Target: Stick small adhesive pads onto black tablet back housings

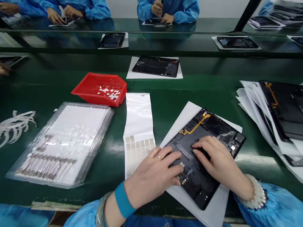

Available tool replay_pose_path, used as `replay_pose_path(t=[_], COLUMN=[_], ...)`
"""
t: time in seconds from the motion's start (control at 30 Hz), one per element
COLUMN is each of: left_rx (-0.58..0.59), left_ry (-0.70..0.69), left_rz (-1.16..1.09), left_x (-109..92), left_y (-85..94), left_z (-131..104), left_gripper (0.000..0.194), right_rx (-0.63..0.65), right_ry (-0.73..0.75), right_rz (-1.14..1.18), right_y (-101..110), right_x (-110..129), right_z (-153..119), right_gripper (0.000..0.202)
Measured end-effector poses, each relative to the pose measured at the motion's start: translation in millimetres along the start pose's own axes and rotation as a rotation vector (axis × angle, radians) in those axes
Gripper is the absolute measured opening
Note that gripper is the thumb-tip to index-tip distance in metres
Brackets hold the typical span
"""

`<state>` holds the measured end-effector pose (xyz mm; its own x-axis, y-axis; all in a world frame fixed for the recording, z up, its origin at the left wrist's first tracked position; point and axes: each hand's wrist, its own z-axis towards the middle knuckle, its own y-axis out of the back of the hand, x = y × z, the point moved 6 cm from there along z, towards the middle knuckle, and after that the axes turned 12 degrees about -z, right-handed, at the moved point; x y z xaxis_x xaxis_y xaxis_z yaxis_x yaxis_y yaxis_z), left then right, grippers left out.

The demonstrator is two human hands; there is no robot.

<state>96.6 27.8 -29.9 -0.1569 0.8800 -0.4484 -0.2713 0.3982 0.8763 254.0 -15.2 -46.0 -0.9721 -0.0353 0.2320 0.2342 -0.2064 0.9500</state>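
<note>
An opened black tablet housing (201,182) with an orange flex cable (196,124) lies askew on white paper (188,107) in front of me. My left hand (154,169) rests over its left edge, fingers bent but apart, with a small pale piece near the fingertips. Bent over the middle of the housing, my right hand (216,157) has thumb and forefinger brought close together; whatever they may pinch is hidden. Beside my left hand is a strip sheet of beige rectangular stickers (141,146), partly covered by that hand.
At left is a clear plastic tray (89,154) with small wired parts (47,164). Behind it are a red bin (86,87) and curled paper strips (12,127). Stacked tablet housings (292,114) stand right; another housing (157,66) lies ahead. Co-workers sit across the bench.
</note>
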Motion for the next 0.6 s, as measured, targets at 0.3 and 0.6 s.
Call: replay_pose_path(t=[0.3, 0.6], left_rx=[-0.01, -0.032], left_ry=[-0.026, -0.009], left_rz=[0.02, 0.02], left_x=[-1.6, -0.8], left_y=[1.7, 2.7], left_z=[-1.4, -3.2], left_gripper=[0.025, 0.029], right_rx=[0.013, 0.02], right_ry=[-0.005, -0.01], right_rz=[0.005, 0.011], right_y=[-1.4, -2.1], right_x=[-1.7, -2.0], right_z=[-0.7, -0.3], right_gripper=[0.016, 0.016])
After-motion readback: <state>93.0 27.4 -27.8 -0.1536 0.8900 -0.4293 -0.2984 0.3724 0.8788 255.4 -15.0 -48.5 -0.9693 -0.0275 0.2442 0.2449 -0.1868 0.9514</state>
